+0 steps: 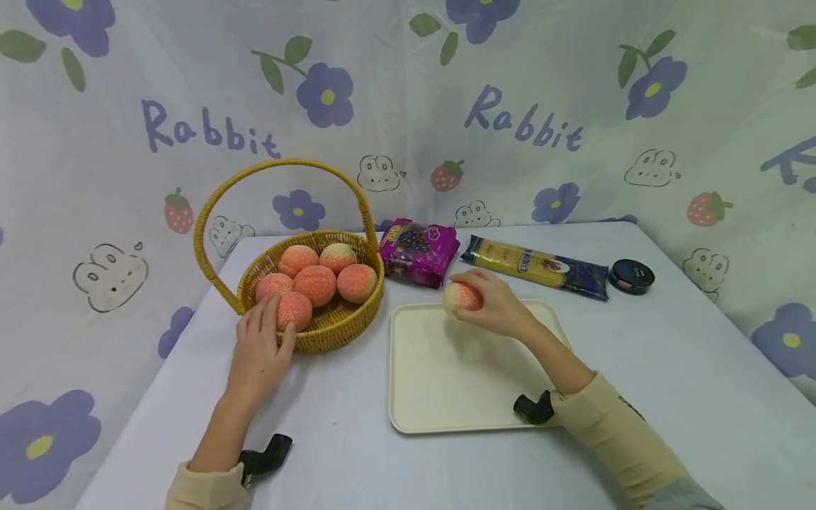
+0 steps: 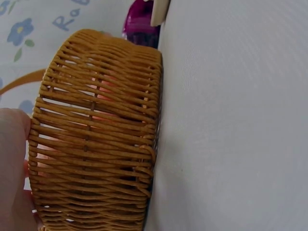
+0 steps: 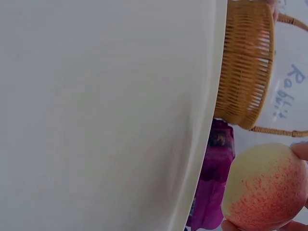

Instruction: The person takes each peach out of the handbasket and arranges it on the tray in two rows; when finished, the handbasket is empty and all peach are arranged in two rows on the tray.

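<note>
My right hand [image 1: 494, 304] holds a pale yellow and pink peach [image 1: 462, 298] over the back edge of the cream tray [image 1: 468, 382]. In the right wrist view the same peach [image 3: 264, 187] sits between the fingertips. At the left, my left hand [image 1: 260, 343] reaches over the near rim of the woven basket [image 1: 338, 333]. Its fingers and thumb lie around the front peach [image 1: 295, 310], whose left side they cover. Several more peaches [image 1: 314, 285] lie behind it. In the left wrist view the basket wall [image 2: 96, 134] largely hides the fruit.
Behind the tray lies a purple packet [image 1: 417, 251]. A long blue and yellow pasta packet [image 1: 535, 265] and a round dark tin [image 1: 631, 275] are to its right. The basket's tall handle [image 1: 280, 163] arches above the fruit. A patterned curtain [image 1: 408, 106] hangs behind the table.
</note>
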Demonstrator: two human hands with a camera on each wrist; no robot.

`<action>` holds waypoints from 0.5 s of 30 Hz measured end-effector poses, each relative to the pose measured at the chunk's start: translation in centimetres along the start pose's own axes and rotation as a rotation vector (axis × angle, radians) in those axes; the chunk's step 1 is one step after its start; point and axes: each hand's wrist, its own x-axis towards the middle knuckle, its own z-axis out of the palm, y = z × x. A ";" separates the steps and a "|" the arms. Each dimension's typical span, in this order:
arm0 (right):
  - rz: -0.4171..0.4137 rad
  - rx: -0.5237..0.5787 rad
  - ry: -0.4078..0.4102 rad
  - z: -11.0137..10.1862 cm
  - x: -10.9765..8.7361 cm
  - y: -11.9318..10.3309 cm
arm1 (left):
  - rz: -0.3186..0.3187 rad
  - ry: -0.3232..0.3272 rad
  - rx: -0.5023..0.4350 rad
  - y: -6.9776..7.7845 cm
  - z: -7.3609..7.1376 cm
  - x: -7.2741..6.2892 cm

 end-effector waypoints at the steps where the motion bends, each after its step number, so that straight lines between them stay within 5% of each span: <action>1: 0.009 -0.005 -0.002 -0.1 -0.1 0.2 | -0.002 0.000 0.000 0.0 0.0 0.0; 15: 0.063 -0.030 -0.027 -2.0 -1.4 2.2 | -0.005 0.010 0.016 0.1 0.0 0.0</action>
